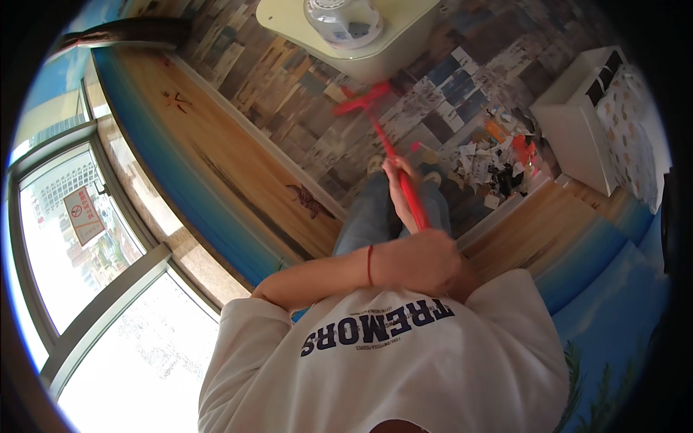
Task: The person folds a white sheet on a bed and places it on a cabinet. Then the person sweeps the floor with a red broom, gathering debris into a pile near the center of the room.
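Note:
A red long-handled tool with a T-shaped head (361, 101) slants down and away from my chest; motion blurs the head, so I cannot tell whether it is a broom or a squeegee. Near the top of the handle, my left hand (424, 258) is wrapped round it, a thin red band on that wrist. Lower on the shaft my right hand (398, 175) grips it, the right forearm partly hidden behind the left. The head is over the patterned floor (289, 97), close to a pale yellow-green table.
A heap of paper scraps and mixed litter (498, 162) lies right of my feet. Beyond the head, the pale table (289, 22) carries a clear domed container (343, 22). A white cabinet (577, 137) stands at right. On the left run a beach-painted wall (195, 137) and windows (79, 224).

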{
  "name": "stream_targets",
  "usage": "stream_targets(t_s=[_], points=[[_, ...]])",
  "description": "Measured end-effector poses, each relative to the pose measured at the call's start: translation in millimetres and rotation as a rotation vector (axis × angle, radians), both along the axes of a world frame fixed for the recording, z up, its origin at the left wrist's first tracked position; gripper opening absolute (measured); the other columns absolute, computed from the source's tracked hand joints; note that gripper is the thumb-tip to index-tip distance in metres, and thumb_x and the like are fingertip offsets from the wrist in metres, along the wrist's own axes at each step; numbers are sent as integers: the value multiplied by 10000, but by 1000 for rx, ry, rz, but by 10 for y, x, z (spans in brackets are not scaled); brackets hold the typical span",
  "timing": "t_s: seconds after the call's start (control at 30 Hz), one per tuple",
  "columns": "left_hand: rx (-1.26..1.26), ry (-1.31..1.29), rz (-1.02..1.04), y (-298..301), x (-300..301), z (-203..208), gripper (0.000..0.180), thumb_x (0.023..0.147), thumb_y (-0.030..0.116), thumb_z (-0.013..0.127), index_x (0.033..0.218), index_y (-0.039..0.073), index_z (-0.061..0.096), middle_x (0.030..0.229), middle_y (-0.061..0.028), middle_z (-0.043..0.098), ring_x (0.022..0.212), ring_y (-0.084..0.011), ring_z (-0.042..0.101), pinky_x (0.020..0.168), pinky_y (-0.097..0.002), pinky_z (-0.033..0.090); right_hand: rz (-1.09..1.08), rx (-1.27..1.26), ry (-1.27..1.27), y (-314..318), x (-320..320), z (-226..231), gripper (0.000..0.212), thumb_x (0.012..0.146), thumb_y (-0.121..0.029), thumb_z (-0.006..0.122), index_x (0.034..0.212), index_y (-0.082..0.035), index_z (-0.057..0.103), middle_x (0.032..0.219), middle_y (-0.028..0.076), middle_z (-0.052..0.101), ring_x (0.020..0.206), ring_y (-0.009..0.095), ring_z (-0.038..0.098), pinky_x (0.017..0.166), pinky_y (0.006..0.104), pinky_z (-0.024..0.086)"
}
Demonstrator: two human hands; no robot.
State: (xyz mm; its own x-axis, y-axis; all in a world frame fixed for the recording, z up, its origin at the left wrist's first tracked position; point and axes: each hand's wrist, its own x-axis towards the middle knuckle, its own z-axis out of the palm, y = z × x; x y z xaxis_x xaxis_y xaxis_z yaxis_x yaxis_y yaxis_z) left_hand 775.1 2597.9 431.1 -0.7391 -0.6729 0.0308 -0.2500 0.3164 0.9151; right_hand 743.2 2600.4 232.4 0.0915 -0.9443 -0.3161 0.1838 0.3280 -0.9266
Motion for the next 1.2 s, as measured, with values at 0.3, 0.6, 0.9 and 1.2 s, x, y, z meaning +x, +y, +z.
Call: stream_targets(t_s=[0.3, 0.6, 0.9, 1.2], points=[[4, -15, -15, -241, -213, -432, 138, 631, 168, 628, 618, 31, 632, 630, -164, 605, 635, -349, 607, 581, -419, 466, 128, -223, 130, -151, -368, -712, 190, 884, -110, 681, 767, -25, 557, 845, 26, 616, 765, 99, 547, 697, 242, 439], [15, 443, 170, -183, -595, 72, 127, 687, 26, 635, 621, 38, 527, 615, -88, 521, 594, -300, 533, 578, -389, 435, 209, -474, 663, -593, -1837, 180, 243, 805, -63, 699, 681, -25, 493, 734, 110, 540, 662, 268, 558, 608, 355, 446], [0, 263, 193, -105, -309, 588, 143, 773, 42, 638, 654, 27, 558, 614, -78, 536, 550, -263, 533, 549, -372, 427, 613, -388, 203, -288, -823, 461, 265, 776, -58, 701, 665, -40, 461, 681, 107, 473, 639, 299, 500, 598, 375, 399], [-27, 287, 227, -73, -577, 111, 180, 782, 37, 669, 645, 15, 554, 623, -87, 520, 621, -280, 534, 567, -389, 426, 666, -297, 213, -205, -1319, 77, 242, 742, -48, 705, 671, -40, 474, 695, 105, 495, 657, 304, 504, 610, 373, 398]])
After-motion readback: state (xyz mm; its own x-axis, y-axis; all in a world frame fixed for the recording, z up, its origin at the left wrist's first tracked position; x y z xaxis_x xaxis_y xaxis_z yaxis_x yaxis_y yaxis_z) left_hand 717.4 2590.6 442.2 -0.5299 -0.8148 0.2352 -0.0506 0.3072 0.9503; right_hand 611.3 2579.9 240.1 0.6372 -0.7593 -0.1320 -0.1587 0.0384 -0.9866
